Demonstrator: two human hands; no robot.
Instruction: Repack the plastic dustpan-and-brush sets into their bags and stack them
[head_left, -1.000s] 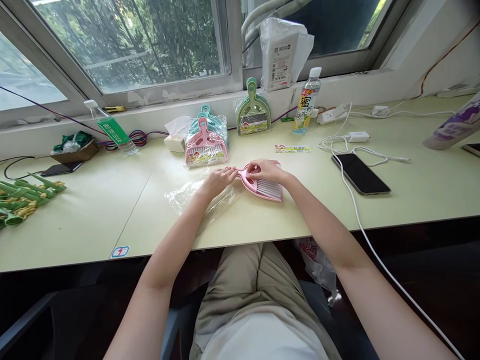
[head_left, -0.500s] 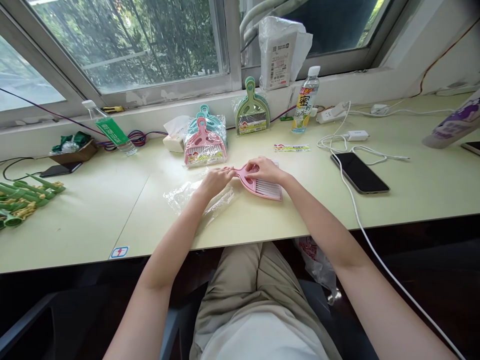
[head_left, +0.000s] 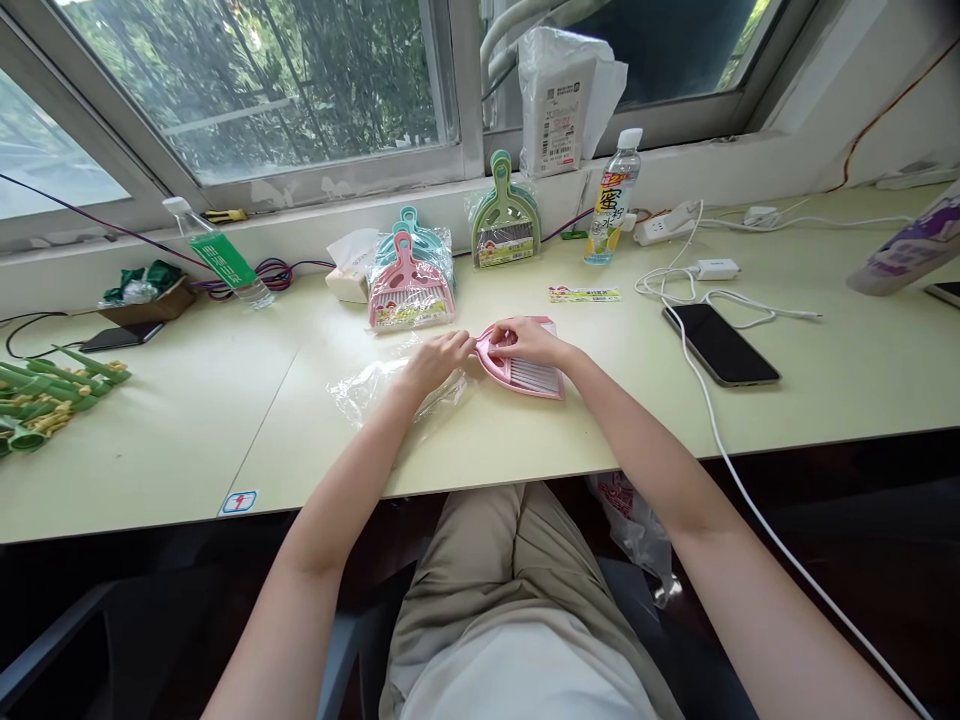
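Observation:
A pink dustpan and brush set [head_left: 531, 378] lies on the table, its white bristles pointing right. My left hand [head_left: 439, 360] is closed round the handle end. My right hand [head_left: 523, 340] grips the brush body near its holes, thumb and fingers bent over it. Under and beside my left wrist lies a crumpled clear plastic bag [head_left: 360, 390]. Just beyond, a wrapped pink dustpan set [head_left: 411, 290] leans against blue ones [head_left: 427, 240], with a wrapped green set [head_left: 506, 225] to their right. A printed label strip [head_left: 585, 295] lies flat behind my right hand.
On the right are a phone [head_left: 720, 343], a white cable [head_left: 694, 370] and a drink bottle [head_left: 613, 200]. A green-labelled bottle [head_left: 225, 258] leans on the left, near green plastic pieces [head_left: 52, 395]. The table's front edge [head_left: 495, 483] runs above my lap.
Both hands stay on the pink dustpan and brush with almost the same hold. My left fingers have curled slightly more at the handle. Nothing else has visibly moved.

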